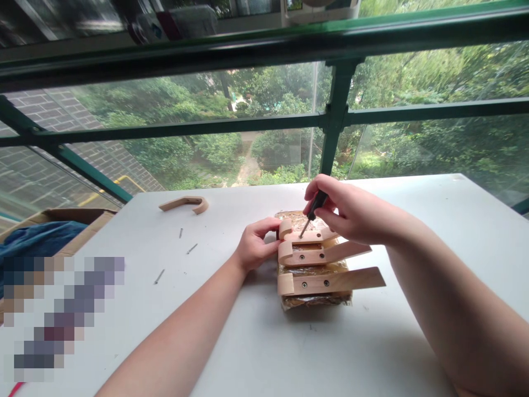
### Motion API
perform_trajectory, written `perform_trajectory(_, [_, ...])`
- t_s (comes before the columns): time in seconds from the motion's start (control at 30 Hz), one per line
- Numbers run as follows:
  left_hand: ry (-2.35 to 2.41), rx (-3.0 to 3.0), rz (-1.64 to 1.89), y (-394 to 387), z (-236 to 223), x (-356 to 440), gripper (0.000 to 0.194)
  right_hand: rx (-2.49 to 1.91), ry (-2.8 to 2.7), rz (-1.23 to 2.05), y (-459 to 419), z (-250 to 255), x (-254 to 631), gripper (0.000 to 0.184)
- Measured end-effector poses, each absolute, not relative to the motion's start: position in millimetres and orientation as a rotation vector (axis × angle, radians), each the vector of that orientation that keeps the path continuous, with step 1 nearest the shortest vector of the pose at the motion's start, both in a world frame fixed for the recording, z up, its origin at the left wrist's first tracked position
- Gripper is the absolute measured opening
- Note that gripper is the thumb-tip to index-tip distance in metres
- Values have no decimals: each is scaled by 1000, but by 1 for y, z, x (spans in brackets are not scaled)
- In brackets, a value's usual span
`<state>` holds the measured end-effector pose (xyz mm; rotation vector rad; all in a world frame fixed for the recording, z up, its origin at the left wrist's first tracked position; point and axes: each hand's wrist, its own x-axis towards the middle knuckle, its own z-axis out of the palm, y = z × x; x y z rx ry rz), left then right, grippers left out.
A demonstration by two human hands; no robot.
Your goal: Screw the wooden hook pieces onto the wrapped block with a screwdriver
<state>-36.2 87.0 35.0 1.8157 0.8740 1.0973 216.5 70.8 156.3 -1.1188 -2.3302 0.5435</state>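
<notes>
A plastic-wrapped wooden board (314, 300) lies on the white table (256, 342) with three curved wooden hooks on it. My right hand (347, 212) is closed on a black-handled screwdriver (311, 214), its tip down on the farthest hook (308, 236). My left hand (258, 245) pinches the curled end of that same hook at the board's left side. Two nearer hooks (326, 281) show dark screw heads.
A loose wooden hook (185, 204) lies at the far left of the table. Three loose screws (190, 249) lie scattered left of my left arm. A cardboard box with blue cloth (37, 240) stands off the table's left edge. Green window frames rise behind.
</notes>
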Motion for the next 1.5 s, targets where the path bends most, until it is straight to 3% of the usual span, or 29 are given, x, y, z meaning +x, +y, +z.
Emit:
perform_trajectory(0.23, [853,1771,1087,88,35,-36,32,-1183,-2322,425,71,161,215,13])
perform_trajectory(0.6, [799,1783,1069,90,35,-39,34,-1193,-2190,524,72,153,202,25])
perform_trajectory(1.1, [842,1757,1033,88,42,-35,31,-995,-2226,731,68,153,200,6])
perform_trajectory(1.3, [853,1757,1048,87,43,-35,31,-979,-2068,645,70,152,201,27])
perform_trajectory(1.4, [843,1765,1048,88,43,-35,31,-951,-2169,643,69,156,206,22])
perform_trajectory(1.5, [840,1783,1041,88,44,-35,30,-934,-2285,659,67,161,210,29])
